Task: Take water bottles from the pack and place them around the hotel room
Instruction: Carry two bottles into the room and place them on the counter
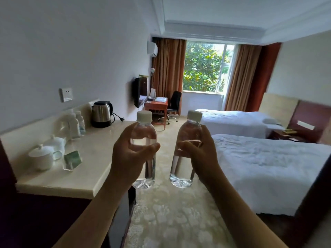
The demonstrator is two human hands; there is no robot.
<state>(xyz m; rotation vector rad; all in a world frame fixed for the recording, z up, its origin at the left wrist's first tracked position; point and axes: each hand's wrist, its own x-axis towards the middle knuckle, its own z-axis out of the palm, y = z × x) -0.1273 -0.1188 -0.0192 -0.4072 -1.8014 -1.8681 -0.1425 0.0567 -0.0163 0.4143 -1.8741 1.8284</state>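
Note:
My left hand (128,154) grips a clear water bottle (144,133) with a white cap, held upright in front of me. My right hand (200,154) grips a second clear water bottle (186,167) of the same kind, also upright. Both bottles hang in the air over the carpet between the counter and the beds. Two more bottles (77,125) stand on the cream counter (96,158) at the left, by the wall. The pack is out of view.
On the counter stand a steel kettle (102,113), two lidded white cups (48,151) and a small card holder (71,161). Two white beds (268,163) fill the right side. A desk (155,106) and chair (174,104) stand by the window. Carpet runs down the middle.

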